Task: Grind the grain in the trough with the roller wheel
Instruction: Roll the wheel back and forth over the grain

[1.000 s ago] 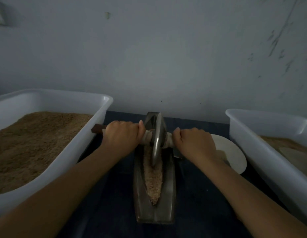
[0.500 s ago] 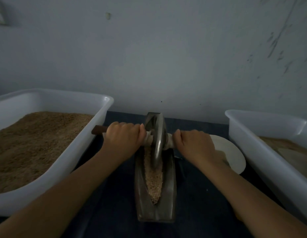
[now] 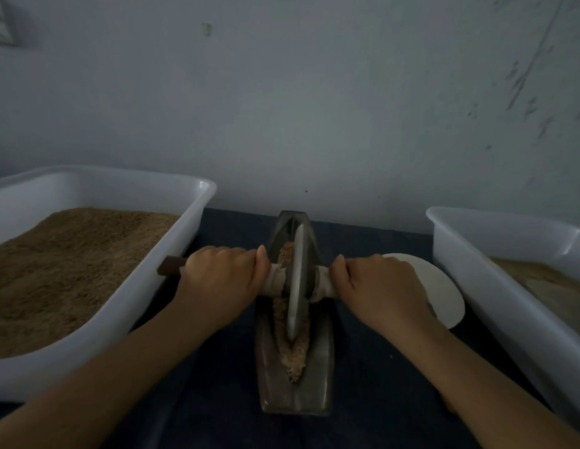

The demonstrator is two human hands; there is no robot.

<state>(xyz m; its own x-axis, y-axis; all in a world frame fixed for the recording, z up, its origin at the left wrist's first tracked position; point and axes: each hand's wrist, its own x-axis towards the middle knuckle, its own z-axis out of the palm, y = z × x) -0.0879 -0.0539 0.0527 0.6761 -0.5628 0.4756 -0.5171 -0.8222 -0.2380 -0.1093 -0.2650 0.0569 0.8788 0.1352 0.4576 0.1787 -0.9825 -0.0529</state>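
Note:
A narrow dark metal trough (image 3: 317,377) lies lengthwise in front of me on a dark blue cloth. Brown grain (image 3: 295,358) fills its groove. A thin metal roller wheel (image 3: 297,280) stands upright in the groove near the trough's middle. Its wooden axle runs left and right through the wheel. My left hand (image 3: 222,283) is wrapped around the left part of the axle, whose dark end (image 3: 170,267) sticks out beyond my fist. My right hand (image 3: 382,286) grips the right part.
A large white tub (image 3: 159,280) full of brown grain stands at the left, close to the axle's end. Another white tub (image 3: 496,299) with some grain stands at the right. A white plate (image 3: 444,293) lies between my right hand and that tub. A grey wall rises behind.
The wheel has rolled towards me along the trough, from the far end to about the middle. Both hands came back with the axle.

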